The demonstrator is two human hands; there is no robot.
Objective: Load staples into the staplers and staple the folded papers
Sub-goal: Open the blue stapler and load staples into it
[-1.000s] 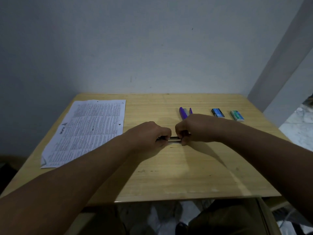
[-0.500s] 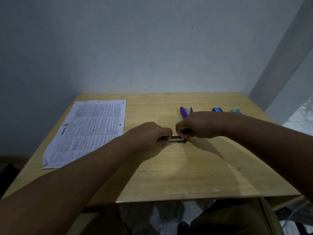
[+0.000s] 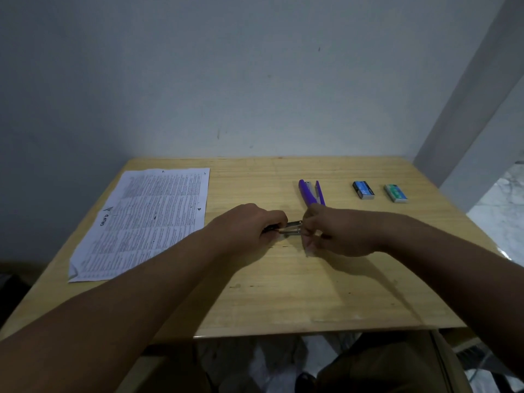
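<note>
Papers (image 3: 141,222) lie flat at my far left on the tabletop (image 3: 312,293), well apart from the work. My left hand (image 3: 246,225) is closed around a dark stapler (image 3: 292,228), its long axis running left-right toward my right hand (image 3: 337,231), which pinches at its metal end. Behind sit a purple stapler (image 3: 310,192) and 2 staple boxes (image 3: 363,190).

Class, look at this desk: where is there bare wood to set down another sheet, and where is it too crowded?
Free: the near strip of the table in front of both hands, and the far middle between the printed sheet and purple stapler. Crowded: the centre, where the left hand and right hand work a small stapler, and the far right with two staple boxes.
</note>
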